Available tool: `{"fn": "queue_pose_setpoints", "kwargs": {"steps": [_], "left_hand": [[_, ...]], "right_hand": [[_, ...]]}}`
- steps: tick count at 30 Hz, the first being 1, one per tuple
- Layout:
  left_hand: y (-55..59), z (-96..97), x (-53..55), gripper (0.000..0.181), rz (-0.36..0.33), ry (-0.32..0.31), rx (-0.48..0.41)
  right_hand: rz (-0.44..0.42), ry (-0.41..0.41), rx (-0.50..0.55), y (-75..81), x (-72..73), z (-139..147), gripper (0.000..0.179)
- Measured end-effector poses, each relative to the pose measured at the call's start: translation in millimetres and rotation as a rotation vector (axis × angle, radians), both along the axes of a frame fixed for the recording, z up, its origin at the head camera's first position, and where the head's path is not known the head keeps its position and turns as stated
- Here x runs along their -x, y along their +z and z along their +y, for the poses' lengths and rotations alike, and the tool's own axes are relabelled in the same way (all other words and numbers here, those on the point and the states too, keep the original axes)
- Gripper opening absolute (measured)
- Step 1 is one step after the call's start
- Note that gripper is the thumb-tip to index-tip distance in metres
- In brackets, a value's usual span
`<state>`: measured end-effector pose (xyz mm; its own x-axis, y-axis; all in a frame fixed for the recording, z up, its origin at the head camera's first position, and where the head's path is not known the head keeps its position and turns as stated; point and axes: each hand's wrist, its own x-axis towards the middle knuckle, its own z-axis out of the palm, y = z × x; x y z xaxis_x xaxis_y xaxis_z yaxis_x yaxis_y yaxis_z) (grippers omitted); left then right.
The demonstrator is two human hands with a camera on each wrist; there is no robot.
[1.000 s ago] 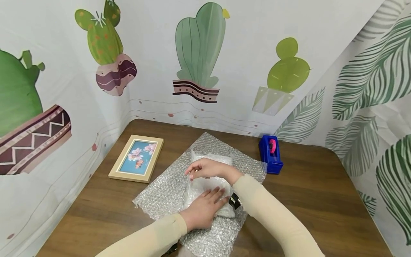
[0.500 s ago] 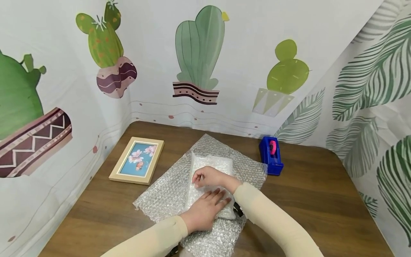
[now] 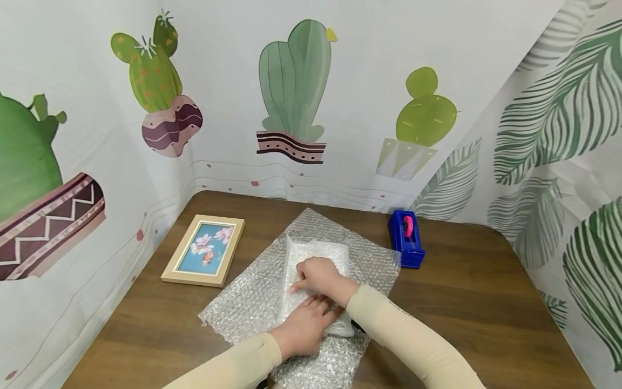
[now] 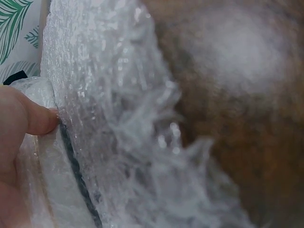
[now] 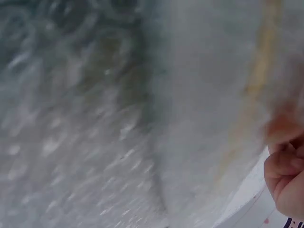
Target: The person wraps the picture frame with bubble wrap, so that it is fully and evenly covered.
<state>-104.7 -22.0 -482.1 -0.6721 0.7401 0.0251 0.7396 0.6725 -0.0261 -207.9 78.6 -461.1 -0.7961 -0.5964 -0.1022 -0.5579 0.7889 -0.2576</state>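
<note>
A flat rectangular bundle wrapped in bubble wrap (image 3: 335, 253) lies on a larger loose sheet of bubble wrap (image 3: 243, 302) in the middle of the table. My left hand (image 3: 302, 327) rests on the near part of the bundle with its fingers extended. In the left wrist view the thumb (image 4: 45, 121) touches the bundle's side. Just beyond it, my right hand (image 3: 322, 278) is on top of the bundle, fingers curled under and thumb stretched out to the left. A yellowish line shows through the bundle's side (image 5: 209, 104) in the right wrist view.
A light wooden picture frame (image 3: 204, 251) with a flower picture lies at the left of the table (image 3: 466, 302). At the back right stands a blue tape dispenser (image 3: 397, 237) with a pink roll (image 3: 407, 226), close to the loose sheet's corner. Patterned cloth walls border the table.
My right hand has come down and nearer over the bundle, its fingers now more curled and its thumb extended. My left hand has stayed on the bundle. The head view has shifted slightly.
</note>
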Motion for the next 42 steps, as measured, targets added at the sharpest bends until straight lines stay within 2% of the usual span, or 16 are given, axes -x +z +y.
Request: {"fn": "queue_pose_setpoints", "kwargs": {"steps": [4, 12, 15, 21, 24, 29, 37, 42], "left_hand": [[-1.0, -0.2, -0.4, 0.077, 0.010, -0.006, -0.019], [-0.8, -0.8, -1.0, 0.075, -0.026, 0.006, -0.019], [-0.3, -0.1, -1.7, 0.076, -0.043, 0.013, -0.016], [-0.2, 1.0, -1.7, 0.074, -0.077, 0.035, -0.024], [0.0, 0.3, -1.9, 0.074, -0.077, 0.042, -0.024], [-0.9, 0.2, -2.6, 0.073, -0.063, 0.037, -0.027], [-5.7, -0.8, -4.0, 0.078, -0.078, 0.035, -0.024], [-4.3, -1.1, -0.1, 0.074, -0.063, 0.024, -0.023]], "right_hand": [[0.048, -0.005, -0.084, -4.5, 2.6, 6.1, 0.049], [0.101, 0.022, -0.119, -3.9, 10.8, 21.8, 0.044], [0.062, 0.034, -0.085, -2.6, 13.2, 28.7, 0.042], [-0.131, 0.038, 0.076, 6.2, 17.5, 43.9, 0.020], [-0.164, 0.057, 0.108, 9.4, 18.1, 47.8, 0.014], [-0.122, 0.058, 0.104, 10.7, 15.2, 49.5, 0.014], [0.061, -0.035, 0.038, -3.7, 11.5, 58.8, 0.014], [0.050, -0.104, 0.070, -10.5, 19.6, 67.1, 0.025]]}}
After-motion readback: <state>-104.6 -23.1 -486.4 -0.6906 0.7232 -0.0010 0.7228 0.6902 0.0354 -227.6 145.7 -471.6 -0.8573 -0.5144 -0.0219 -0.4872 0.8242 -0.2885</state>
